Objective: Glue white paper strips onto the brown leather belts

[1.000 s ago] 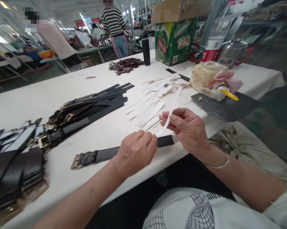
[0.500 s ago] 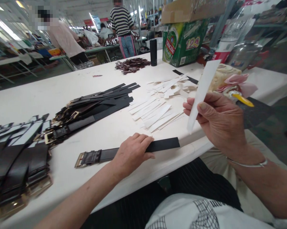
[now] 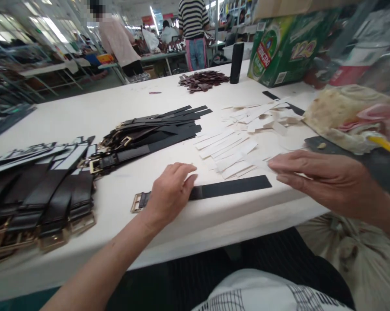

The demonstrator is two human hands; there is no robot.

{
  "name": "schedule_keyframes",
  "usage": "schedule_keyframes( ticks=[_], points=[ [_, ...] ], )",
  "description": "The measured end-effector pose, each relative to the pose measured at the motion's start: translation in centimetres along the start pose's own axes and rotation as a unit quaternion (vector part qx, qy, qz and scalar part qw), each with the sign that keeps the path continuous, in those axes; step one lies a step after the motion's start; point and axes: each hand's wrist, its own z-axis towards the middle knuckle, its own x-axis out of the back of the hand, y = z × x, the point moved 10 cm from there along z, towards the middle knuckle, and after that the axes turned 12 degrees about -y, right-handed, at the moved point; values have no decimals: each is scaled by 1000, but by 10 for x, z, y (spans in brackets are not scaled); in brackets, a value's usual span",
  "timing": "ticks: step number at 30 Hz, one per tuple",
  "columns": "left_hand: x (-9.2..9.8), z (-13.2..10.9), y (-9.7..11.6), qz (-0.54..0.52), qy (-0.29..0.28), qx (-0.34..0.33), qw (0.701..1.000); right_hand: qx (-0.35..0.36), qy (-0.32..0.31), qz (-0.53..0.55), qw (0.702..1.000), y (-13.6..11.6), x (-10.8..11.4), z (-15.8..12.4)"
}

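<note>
A dark belt piece [image 3: 234, 187] with a gold buckle lies flat near the table's front edge. Over its buckle half is my left hand [image 3: 171, 192], thumb and fingers curved with a gap between their tips, hiding part of the strap. To the right, my right hand [image 3: 327, 181] stretches its fingers toward a spread of white strips [image 3: 234, 151], its thumb slightly apart from them. I see no strip clearly between those fingers, which are somewhat blurred.
Buckled dark straps [image 3: 156, 134] and more brown belt pieces [image 3: 46, 190] lie left. Behind are brown scraps [image 3: 204, 80], a black cylinder [image 3: 237, 62] and a green carton [image 3: 289, 52]. Flatbread in a wrapper [image 3: 337, 110] sits right. People stand beyond the table.
The right hand has lowered from holding up a white strip to beside the white strips; that strip no longer shows in it. My left hand has shifted toward the buckle. The view has turned left.
</note>
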Motion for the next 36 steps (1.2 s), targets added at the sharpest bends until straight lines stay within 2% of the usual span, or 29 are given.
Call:
schedule_keyframes(
  ticks=[2,4,8,11,16,21,36],
  points=[
    [9,-23,-27,-23,-17,24,999,58,-66,2,996,-10,-23,10],
    [7,-40,-36,-38,-51,12,998,91,-106,6,990,-19,-46,22],
    [-11,-49,-15,-2,-116,-63,991,119,-154,-30,980,-31,-85,40],
    [-23,-43,-1,9,-151,-91,984,128,-178,-60,974,-31,-101,44],
    [-33,-35,-1,21,-191,-88,977,128,-181,-103,970,-26,-110,42],
    [-37,-34,-2,47,-220,-78,971,128,-178,-103,970,-25,-113,43],
    [-40,-33,-4,63,-220,-88,970,133,-178,-101,970,-25,-114,49]
  ],
)
